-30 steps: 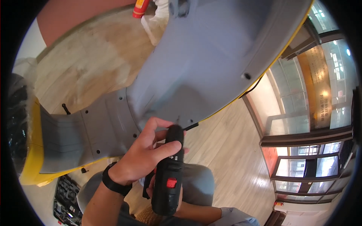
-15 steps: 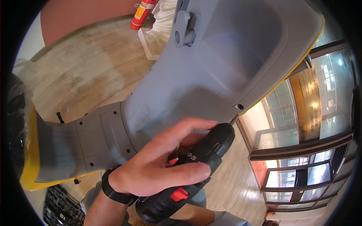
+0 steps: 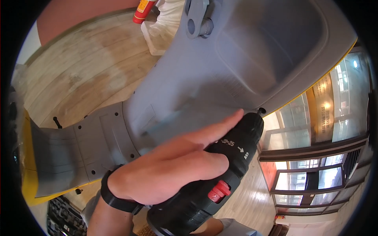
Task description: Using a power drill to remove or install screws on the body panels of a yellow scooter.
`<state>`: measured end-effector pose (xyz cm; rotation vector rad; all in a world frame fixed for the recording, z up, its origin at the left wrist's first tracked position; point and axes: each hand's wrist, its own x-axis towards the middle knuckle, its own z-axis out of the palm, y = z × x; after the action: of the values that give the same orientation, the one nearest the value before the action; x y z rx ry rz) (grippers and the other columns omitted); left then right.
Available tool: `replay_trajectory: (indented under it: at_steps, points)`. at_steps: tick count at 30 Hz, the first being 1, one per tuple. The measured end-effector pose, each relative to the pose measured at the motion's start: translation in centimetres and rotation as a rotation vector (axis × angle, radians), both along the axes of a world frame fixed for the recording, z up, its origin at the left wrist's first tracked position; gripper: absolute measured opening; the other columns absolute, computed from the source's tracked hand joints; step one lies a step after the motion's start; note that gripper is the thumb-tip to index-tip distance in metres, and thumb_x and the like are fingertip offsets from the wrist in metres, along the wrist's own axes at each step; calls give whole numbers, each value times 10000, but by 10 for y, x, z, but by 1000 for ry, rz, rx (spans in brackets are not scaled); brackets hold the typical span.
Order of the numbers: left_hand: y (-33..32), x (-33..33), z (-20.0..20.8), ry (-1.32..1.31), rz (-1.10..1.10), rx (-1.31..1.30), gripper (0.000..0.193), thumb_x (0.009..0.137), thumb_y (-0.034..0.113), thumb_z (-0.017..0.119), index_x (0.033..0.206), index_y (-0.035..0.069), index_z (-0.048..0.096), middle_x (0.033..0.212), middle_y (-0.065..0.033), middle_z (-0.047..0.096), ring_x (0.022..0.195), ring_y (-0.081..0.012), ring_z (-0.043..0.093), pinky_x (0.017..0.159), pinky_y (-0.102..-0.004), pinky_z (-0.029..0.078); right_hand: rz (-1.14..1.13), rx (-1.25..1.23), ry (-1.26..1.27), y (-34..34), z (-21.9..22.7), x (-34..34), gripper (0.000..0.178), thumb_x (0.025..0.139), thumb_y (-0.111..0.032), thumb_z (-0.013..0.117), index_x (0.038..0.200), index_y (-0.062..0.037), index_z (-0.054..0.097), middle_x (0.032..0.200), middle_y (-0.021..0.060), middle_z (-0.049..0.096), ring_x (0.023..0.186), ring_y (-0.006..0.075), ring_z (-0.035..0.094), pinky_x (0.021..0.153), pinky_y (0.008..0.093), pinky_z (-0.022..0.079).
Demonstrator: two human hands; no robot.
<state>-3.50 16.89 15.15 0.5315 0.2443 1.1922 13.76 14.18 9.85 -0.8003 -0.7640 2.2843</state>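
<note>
My left hand, with a black band at the wrist, is closed over a black cordless drill with a red switch. Its thumb lies across the drill body and its index finger stretches along the side toward the chuck. That front end meets a dark screw hole at the edge of a large grey plastic panel with yellow trim. My right forearm runs beneath the drill; the right hand itself is hidden behind it.
A grey hook juts from the panel. The lower grey section has several screw holes. A red fire extinguisher and a white draped thing stand beyond. An open black tool case lies lower left. Windows line the right.
My left hand and the drill have moved up and right, nearer the camera. The chuck has come up to the screw hole, and the view has shifted slightly.
</note>
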Motion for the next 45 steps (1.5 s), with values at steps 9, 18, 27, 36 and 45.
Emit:
replay_trajectory:
  at_steps: [9, 18, 27, 36, 45]
  points:
    - [-18, -20, -9, 158, 175, 91, 1001, 782, 625, 576, 1451, -91, 371, 1352, -221, 550, 1198, -246, 575, 1021, -327, 429, -95, 328, 132, -8, -29, -6, 325, 1037, -242, 432, 1255, -18, 519, 997, 85, 596, 886, 186, 604, 827, 305, 492]
    - [-40, 14, -56, -105, 136, -60, 747, 981, 596, 402, 1422, -8, 417, 1288, -190, 595, 1172, -254, 586, 1056, -393, 403, -23, 1106, -865, -29, 7, 8, 241, 878, -137, 669, 1060, -3, 585, 947, 103, 626, 813, 212, 611, 754, 353, 497]
    - [-90, 58, -167, -773, 880, -535, 530, 1015, 484, 426, 1322, 58, 496, 1315, -58, 593, 1213, -230, 548, 1046, -389, 405, 736, 351, -783, 39, -8, -27, 175, 835, -30, 665, 980, 12, 576, 673, 34, 570, 539, 118, 563, 486, 270, 448]
    - [-127, 61, -229, -1055, 1151, -245, 470, 1054, 320, 383, 1421, 27, 408, 1458, -89, 476, 1384, -234, 398, 1160, -425, 317, 1223, 550, -981, 39, -6, -94, 289, 732, -32, 659, 1014, -10, 599, 723, 32, 616, 521, 106, 581, 516, 273, 489]
    - [-130, 46, -253, -941, 1273, -321, 407, 1051, 285, 447, 1387, 55, 430, 1411, -84, 495, 1314, -207, 475, 1112, -376, 396, 1332, 522, -993, 38, -45, -149, 183, 761, -19, 600, 942, 1, 584, 619, 11, 547, 484, 97, 538, 460, 264, 450]
